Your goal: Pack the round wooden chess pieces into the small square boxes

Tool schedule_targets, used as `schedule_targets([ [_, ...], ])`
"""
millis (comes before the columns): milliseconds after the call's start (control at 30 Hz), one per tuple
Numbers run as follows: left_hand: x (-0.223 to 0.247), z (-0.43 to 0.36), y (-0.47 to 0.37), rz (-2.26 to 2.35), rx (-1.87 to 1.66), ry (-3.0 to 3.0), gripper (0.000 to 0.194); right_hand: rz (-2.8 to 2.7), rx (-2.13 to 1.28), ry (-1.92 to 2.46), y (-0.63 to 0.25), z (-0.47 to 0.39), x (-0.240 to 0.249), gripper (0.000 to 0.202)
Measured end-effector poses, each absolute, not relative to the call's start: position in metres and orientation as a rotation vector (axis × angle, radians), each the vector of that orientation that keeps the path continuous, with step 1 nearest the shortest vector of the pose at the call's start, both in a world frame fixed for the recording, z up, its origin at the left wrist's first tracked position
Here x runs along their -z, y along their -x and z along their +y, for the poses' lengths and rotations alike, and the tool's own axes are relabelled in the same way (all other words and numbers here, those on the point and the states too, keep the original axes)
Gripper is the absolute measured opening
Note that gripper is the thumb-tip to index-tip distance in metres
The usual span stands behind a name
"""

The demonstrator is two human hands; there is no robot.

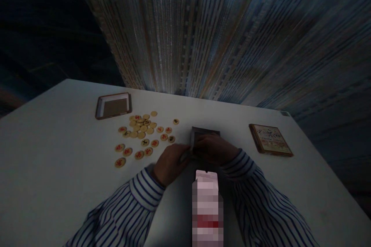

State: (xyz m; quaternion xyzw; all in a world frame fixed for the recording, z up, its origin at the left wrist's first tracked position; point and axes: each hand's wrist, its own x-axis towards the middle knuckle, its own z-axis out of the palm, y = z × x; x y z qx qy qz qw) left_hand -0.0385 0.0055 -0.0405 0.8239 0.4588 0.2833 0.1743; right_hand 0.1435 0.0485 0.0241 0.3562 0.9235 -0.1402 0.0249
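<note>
A dark grey rectangular piece (203,129) with a raised left edge lies in front of me; whether it is a folded sheet or a shallow box, I cannot tell. My left hand (171,163) pinches its near left corner with closed fingers. Reaching over it from the right, my right hand (216,149) has its fingers curled in at the same corner, and the fingertips are partly hidden. Left of my hands, several round xiangqi pieces (144,128) with red or black characters are spread out, some stacked and some face down.
On the white table (72,154), an open box half (113,107) stands at the back left. A box lid with printed picture (271,140) lies at the right. Between my forearms is a lit phone (206,197), its screen blurred out. A striped curtain (185,34) hangs behind the table.
</note>
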Motion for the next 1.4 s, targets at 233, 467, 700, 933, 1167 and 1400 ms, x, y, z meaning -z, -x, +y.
schedule_targets([
  [233,0.040,0.005,0.038,1.294,-0.841,-2.359,0.030,2.842,0.434,-1.129,-0.148,0.050,-0.031,0.022],
  [467,0.042,0.006,0.038,1.293,-0.860,-2.375,0.029,2.757,0.451,-1.176,-0.159,0.053,-0.033,0.021],
  [700,0.041,0.005,0.038,1.287,-0.867,-2.390,0.030,2.692,0.469,-1.152,-0.156,0.052,-0.034,0.021],
  [933,0.039,0.006,0.039,1.280,-0.863,-2.376,0.029,2.694,0.495,-1.138,-0.156,0.052,-0.031,0.021],
  [1167,0.042,0.006,0.039,1.287,-0.856,-2.392,0.030,2.686,0.471,-1.207,-0.161,0.052,-0.036,0.022],
  [1400,0.041,0.006,0.040,1.284,-0.846,-2.384,0.031,2.475,0.417,-1.302,-0.169,0.052,-0.045,0.026],
])
